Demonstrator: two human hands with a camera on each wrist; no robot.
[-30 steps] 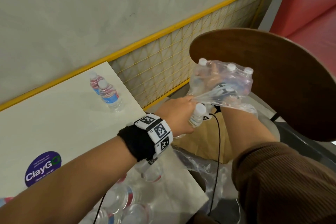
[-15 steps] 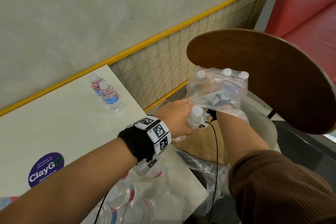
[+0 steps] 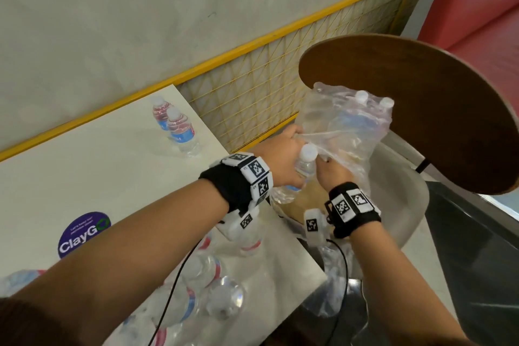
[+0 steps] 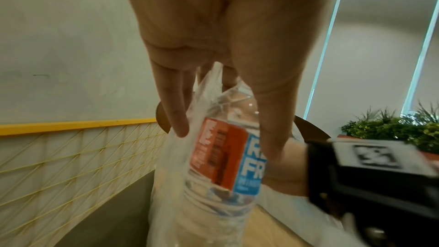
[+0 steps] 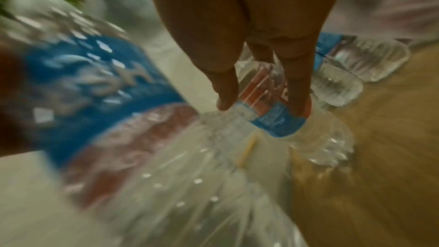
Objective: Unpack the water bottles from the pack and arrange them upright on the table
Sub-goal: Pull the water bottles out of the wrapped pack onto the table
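My left hand point(image 3: 283, 157) grips a white-capped water bottle point(image 3: 304, 167) by its upper body, just past the table's right edge. In the left wrist view the fingers point(image 4: 175, 115) curl around that bottle's red and blue label point(image 4: 225, 159), with some film caught against it. The clear plastic pack point(image 3: 348, 126) sits beyond, in front of a chair back, with two caps showing at its top. My right hand point(image 3: 335, 174) is beside the bottle's cap, fingers curled on the pack's film. The right wrist view is blurred and shows fingers point(image 5: 297, 85) over bottles in film.
Two bottles point(image 3: 179, 132) stand upright at the far corner of the white table point(image 3: 98, 171). Several more bottles point(image 3: 196, 284) lie in wrap at the table's near edge. A brown wooden chair back point(image 3: 421, 109) stands right behind the pack. A yellow mesh railing point(image 3: 252, 98) runs along the wall.
My right hand has come out from inside the pack and dropped beside the bottle's cap. The left hand keeps its hold on the bottle in about the same place.
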